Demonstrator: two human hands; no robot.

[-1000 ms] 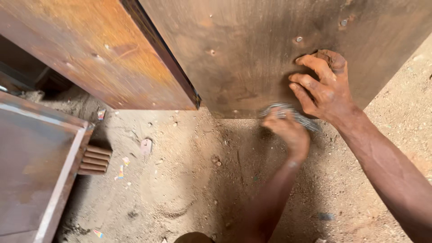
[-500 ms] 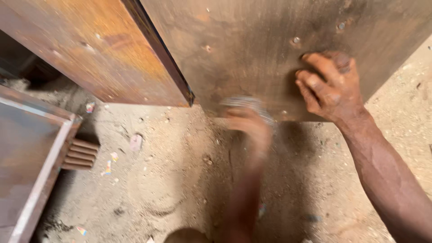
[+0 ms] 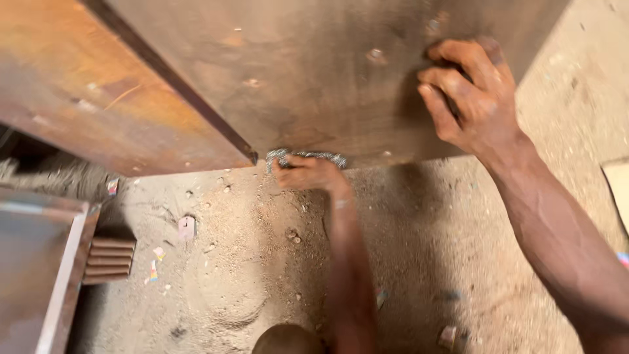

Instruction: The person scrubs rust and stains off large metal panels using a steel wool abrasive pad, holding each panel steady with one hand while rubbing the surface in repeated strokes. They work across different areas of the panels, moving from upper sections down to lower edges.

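Observation:
A large rusty brown metal panel (image 3: pixel 314 72) stands over sandy ground and fills the top of the view. My left hand (image 3: pixel 309 173) grips a grey wad of steel wool (image 3: pixel 306 156) and presses it against the panel's lower edge, near the corner where a second rusty panel (image 3: pixel 78 98) meets it. My right hand (image 3: pixel 473 95) rests flat on the panel's face at the upper right, fingers curled against the metal. Both forearms reach up from the bottom of the view; the left one is blurred.
Sandy ground (image 3: pixel 236 275) lies below with small scraps and stones. A rusty metal frame (image 3: pixel 46 275) with a ribbed piece (image 3: pixel 108 260) lies at the lower left. A pale flat edge (image 3: pixel 619 190) shows at the far right.
My left hand has slid the steel wool leftward along the panel's lower edge, from beside the right hand to near the corner. The right hand has stayed on the panel.

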